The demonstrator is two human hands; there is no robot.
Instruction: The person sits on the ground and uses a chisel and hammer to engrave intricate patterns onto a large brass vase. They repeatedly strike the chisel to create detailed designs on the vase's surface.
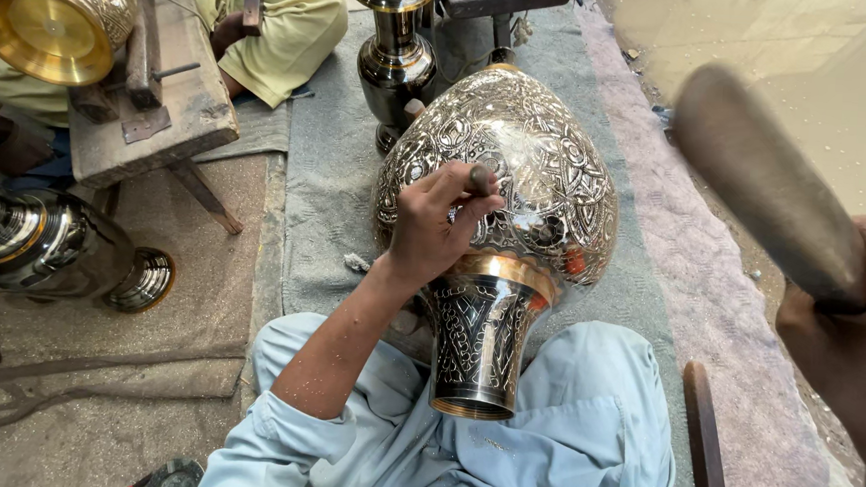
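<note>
left grip [441,224] pins one punch [480,180] on one engraved vase [518,168]; right grip [849,329] lifts one mallet [767,184].

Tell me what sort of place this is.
Probably a floor-level metal-engraving workshop. The left hand sets a small chisel against a large engraved metal vase, the right hand raises a wooden mallet, and more metal vessels stand around.
</note>
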